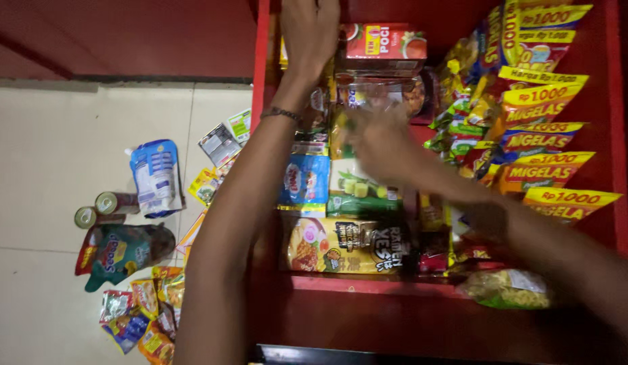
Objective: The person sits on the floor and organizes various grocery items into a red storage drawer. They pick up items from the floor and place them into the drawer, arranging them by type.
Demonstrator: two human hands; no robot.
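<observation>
- The left hand (309, 30) reaches flat-fingered to the far edge of the red shelf (615, 135), beside a red carton (383, 46); whether it grips anything I cannot tell.
- The right hand (380, 143) is blurred over a green packet (362, 189); its grasp is unclear.
- Packets crowd the shelf, leaving little free room.
- Glossy yellow sachet strips (540, 142) hang at the right edge.
- A noodle packet (344, 245) lies at the near edge.
- Tins (104, 208) and pouches (155, 177) lie on the pale tiled floor (50, 149).

A red carton (385, 46) stands far on the shelf, yellow sachet strips (544, 142) hanging right. A blue-white pouch (155, 177) lies left on the floor.
</observation>
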